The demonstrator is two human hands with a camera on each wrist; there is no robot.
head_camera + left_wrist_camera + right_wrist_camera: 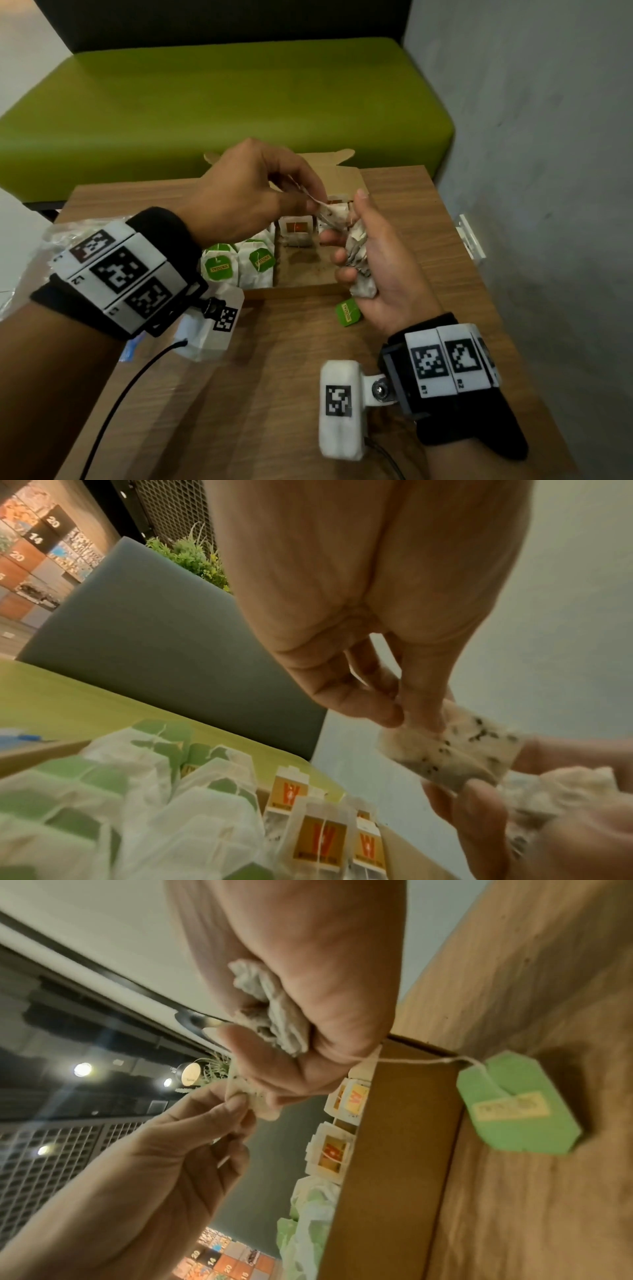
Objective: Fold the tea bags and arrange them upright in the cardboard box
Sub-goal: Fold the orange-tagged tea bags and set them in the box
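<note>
Green bench (pixel 219 102) behind wooden table (pixel 274 377), cardboard box (pixel 301 291), loose green tag (pixel 347 311)

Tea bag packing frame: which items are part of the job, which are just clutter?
Part of the job:
- cardboard box
- green-tagged tea bags standing in the box
- orange-tagged tea bags standing in the box
- loose tea bag, pinched by left hand
- bunched tea bags in right hand
- green tag on the table

Lying about:
- clear plastic wrapper
- green bench

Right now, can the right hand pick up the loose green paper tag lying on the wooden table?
Probably not: the right hand already grips a bunch of white tea bags, though the green tag lies uncovered just below it.
</note>
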